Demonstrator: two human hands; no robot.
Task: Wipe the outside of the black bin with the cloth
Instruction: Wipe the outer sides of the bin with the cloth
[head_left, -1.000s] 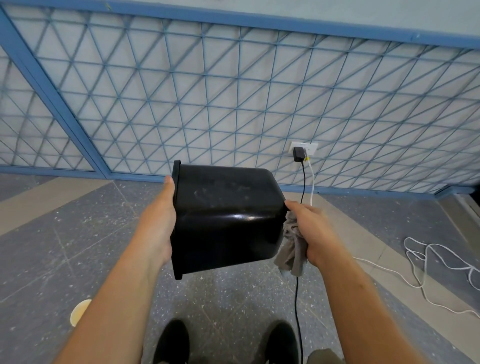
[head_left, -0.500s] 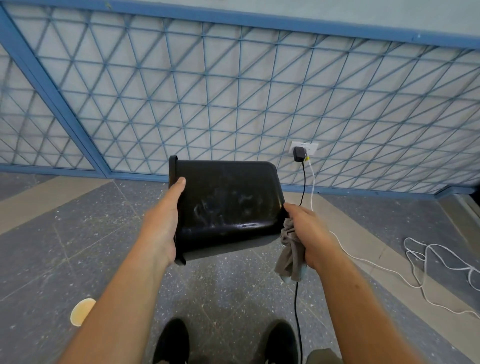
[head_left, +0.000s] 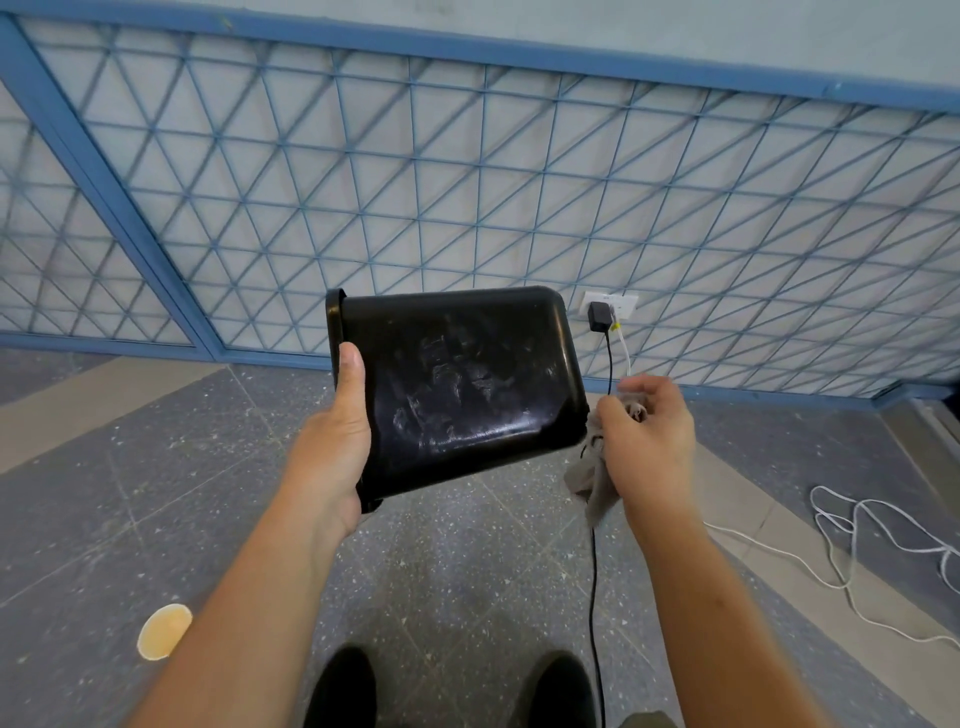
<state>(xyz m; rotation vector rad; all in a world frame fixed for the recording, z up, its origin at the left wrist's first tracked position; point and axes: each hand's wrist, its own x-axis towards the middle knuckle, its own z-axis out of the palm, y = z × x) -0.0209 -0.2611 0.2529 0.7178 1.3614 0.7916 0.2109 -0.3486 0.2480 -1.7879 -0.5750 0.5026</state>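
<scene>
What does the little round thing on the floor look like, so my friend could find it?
Start at the grey speckled floor and look down past the left hand holding the black bin. Near the lower left lies a small round paper cup. It is pale yellow-cream, unlike the thin white cable and black cable on the right.

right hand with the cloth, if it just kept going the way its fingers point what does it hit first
Probably the black bin. The right hand, bunching the cloth, points left toward the bin's base end, just beside it. Nothing shows in the small gap between them, though depth is hard to judge from this view.
</scene>
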